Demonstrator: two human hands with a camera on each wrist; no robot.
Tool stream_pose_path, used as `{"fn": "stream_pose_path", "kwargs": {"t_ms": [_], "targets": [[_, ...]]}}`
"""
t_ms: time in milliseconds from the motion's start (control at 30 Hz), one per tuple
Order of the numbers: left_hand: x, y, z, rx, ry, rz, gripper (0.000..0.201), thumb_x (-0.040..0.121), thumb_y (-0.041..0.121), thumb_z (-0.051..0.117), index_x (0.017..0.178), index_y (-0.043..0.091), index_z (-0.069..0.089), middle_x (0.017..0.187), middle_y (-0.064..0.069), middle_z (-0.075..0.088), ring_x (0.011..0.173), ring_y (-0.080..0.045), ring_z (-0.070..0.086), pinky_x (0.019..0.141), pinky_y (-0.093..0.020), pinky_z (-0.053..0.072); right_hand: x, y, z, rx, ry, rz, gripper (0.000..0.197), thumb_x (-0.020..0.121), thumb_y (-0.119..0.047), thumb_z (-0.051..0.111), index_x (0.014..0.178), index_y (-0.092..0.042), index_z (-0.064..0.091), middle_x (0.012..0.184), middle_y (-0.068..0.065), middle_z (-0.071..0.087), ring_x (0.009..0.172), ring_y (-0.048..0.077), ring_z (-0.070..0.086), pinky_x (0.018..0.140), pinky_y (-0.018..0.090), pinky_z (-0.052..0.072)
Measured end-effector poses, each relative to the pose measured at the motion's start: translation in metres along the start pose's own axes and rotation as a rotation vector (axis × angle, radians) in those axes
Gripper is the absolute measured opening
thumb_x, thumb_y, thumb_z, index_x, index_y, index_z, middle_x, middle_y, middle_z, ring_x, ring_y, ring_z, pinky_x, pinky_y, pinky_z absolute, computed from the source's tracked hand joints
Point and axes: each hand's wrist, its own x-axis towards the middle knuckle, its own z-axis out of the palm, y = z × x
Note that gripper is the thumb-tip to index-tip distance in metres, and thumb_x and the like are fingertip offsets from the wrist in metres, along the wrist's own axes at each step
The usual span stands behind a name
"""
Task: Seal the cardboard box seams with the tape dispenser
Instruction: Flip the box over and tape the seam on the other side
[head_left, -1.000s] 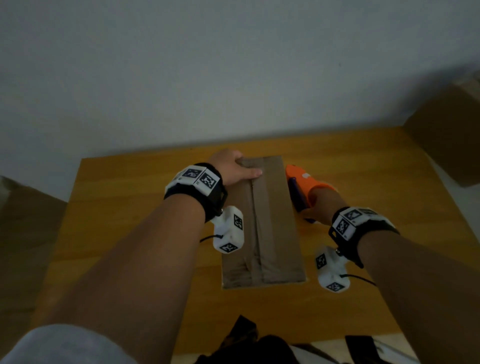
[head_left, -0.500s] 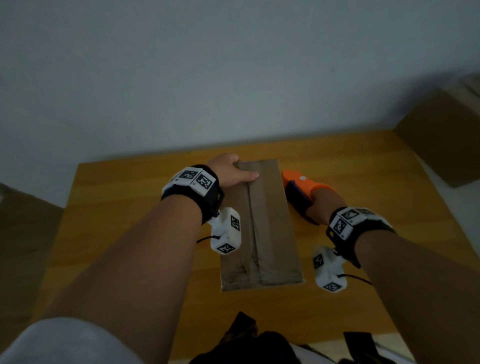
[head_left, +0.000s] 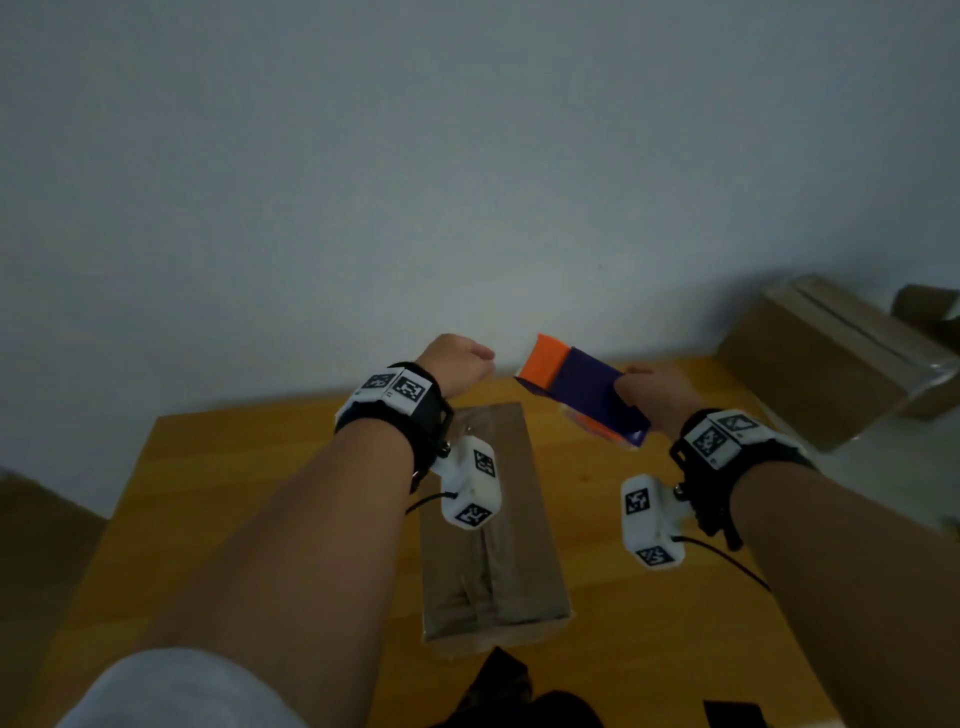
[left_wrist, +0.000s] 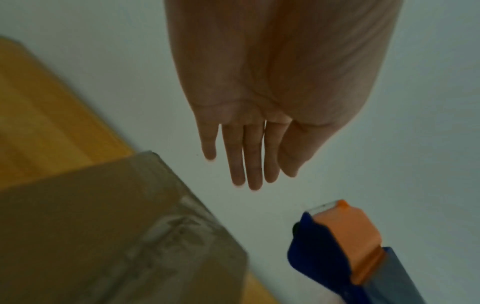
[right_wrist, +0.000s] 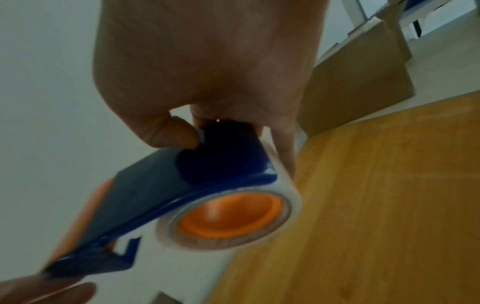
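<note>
Both hands have lifted since the earlier frames: the left hand (head_left: 457, 364) is no longer resting on the far end of the cardboard box (head_left: 491, 525), and the right hand (head_left: 657, 387) has raised the tape dispenser (head_left: 582, 389) off the desk (head_left: 249, 493). Nearest the person, dark items are lying at the desk's front edge. Just beyond, the box is lying lengthwise on the desk, its top seam running away from the person, with both forearms passing over and beside it. Farther out, the left hand is hovering in the air past the box's far end, its fingers (left_wrist: 245, 156) stretched out straight and holding nothing. To its right, the right hand is gripping the blue and orange dispenser, thumb and fingers (right_wrist: 171, 131) wrapping its body, the clear tape roll (right_wrist: 228, 218) sitting below. The dispenser's orange front end is pointing toward the left hand, near it. Beyond the desk's right corner, another cardboard box (head_left: 810, 364) is sitting by the wall.
</note>
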Motion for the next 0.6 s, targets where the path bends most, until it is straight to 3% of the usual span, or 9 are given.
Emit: {"fn": "stream_pose_path", "kwargs": {"t_ms": [67, 167, 333, 467, 600], "targets": [[-0.008, 0.01, 0.001, -0.281, -0.065, -0.046, 0.035, 0.097, 0.018, 0.047, 0.126, 0.002, 0.057, 0.111, -0.009, 0.066, 0.098, -0.021, 0.062, 0.081, -0.028, 0.046, -0.002, -0.007, -0.007, 0.041, 0.008, -0.057, 0.029, 0.078, 0.004, 0.044, 0.053, -0.012, 0.041, 0.057, 0.007, 0.039, 0.057, 0.022, 0.038, 0.054, 0.027, 0.027], [-0.017, 0.017, -0.003, -0.542, -0.068, -0.047, 0.03, 0.098, 0.018, 0.046, 0.117, 0.002, 0.061, 0.092, -0.004, 0.067, 0.086, -0.017, 0.063, 0.089, -0.031, 0.048, -0.007, -0.012, -0.012, 0.069, -0.012, -0.107, 0.031, 0.076, 0.007, 0.042, 0.051, -0.011, 0.044, 0.056, 0.008, 0.04, 0.057, 0.022, 0.037, 0.054, 0.026, 0.026], [-0.026, 0.018, -0.008, -0.615, -0.078, -0.035, 0.015, 0.094, 0.021, 0.055, 0.093, 0.011, 0.066, 0.087, -0.002, 0.068, 0.081, -0.013, 0.064, 0.085, -0.028, 0.05, -0.012, -0.014, -0.013, 0.131, -0.021, -0.123, 0.037, 0.074, 0.011, 0.039, 0.045, -0.013, 0.042, 0.052, 0.006, 0.036, 0.053, 0.021, 0.032, 0.053, 0.025, 0.024], [-0.027, 0.013, -0.005, -0.682, -0.104, -0.069, 0.016, 0.09, 0.027, 0.061, 0.094, 0.013, 0.066, 0.091, -0.002, 0.069, 0.086, -0.015, 0.064, 0.085, -0.029, 0.051, -0.013, -0.014, -0.012, 0.129, -0.048, -0.111, 0.047, 0.07, 0.01, 0.039, 0.031, -0.014, 0.044, 0.051, 0.006, 0.036, 0.054, 0.021, 0.034, 0.054, 0.026, 0.025], [-0.027, 0.006, -0.007, -0.718, -0.097, -0.093, 0.012, 0.088, 0.023, 0.064, 0.094, 0.012, 0.066, 0.089, -0.002, 0.069, 0.088, -0.017, 0.064, 0.082, -0.027, 0.052, -0.013, -0.017, -0.011, 0.135, -0.062, -0.079, 0.04, 0.07, 0.01, 0.039, 0.039, -0.015, 0.042, 0.052, 0.007, 0.036, 0.053, 0.022, 0.035, 0.052, 0.027, 0.027]]}}
